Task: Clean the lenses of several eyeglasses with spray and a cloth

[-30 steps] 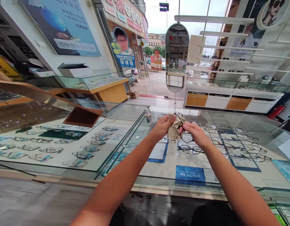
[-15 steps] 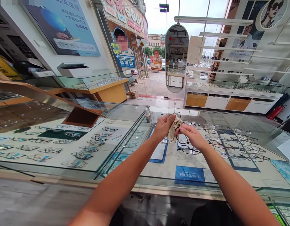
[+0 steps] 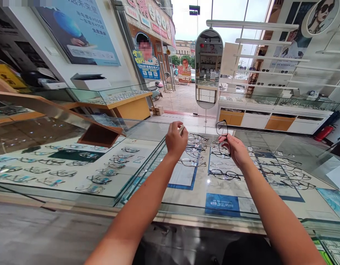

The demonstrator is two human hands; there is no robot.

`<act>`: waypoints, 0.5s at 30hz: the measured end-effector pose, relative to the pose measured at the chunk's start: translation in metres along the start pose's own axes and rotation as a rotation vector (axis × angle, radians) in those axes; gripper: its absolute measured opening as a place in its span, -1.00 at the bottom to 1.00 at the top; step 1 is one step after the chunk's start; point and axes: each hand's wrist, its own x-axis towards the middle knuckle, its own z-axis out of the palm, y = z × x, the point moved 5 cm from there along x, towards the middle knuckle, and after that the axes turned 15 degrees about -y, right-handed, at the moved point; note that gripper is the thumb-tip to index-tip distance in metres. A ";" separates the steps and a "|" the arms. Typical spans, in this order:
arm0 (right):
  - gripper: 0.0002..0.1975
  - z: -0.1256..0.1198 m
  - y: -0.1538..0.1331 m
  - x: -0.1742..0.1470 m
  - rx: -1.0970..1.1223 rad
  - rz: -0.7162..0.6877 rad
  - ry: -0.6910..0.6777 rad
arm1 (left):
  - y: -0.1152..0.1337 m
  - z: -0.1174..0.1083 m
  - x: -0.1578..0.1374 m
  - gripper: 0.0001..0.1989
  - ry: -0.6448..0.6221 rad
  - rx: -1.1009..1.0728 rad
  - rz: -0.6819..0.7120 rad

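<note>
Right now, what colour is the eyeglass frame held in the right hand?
The eyeglass frame is black, showing best in the head view.

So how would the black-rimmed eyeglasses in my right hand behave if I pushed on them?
The black-rimmed eyeglasses look slender, so they're probably light and perhaps fragile. They seem fairly stiff too, since they stand on end in your right hand without sagging.

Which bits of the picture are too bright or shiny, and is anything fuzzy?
In the head view, the sky is nearly washed out to white; in the head view, the glass counter has reflections and a small bright glare spot; in the head view, the grey floor looks smeary, but the dark-rimmed glasses in the right hand are easy to make out.
</note>
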 end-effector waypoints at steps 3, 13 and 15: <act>-0.58 -0.003 0.002 0.001 0.015 -0.001 0.015 | -0.005 0.002 0.002 -0.78 -0.035 0.161 -0.025; -0.56 -0.003 0.004 0.002 -0.020 0.010 0.018 | -0.011 -0.007 0.004 -0.66 0.073 0.281 -0.087; -0.56 -0.002 0.004 0.002 -0.009 0.012 0.018 | -0.008 -0.008 0.003 -0.72 0.085 0.309 -0.096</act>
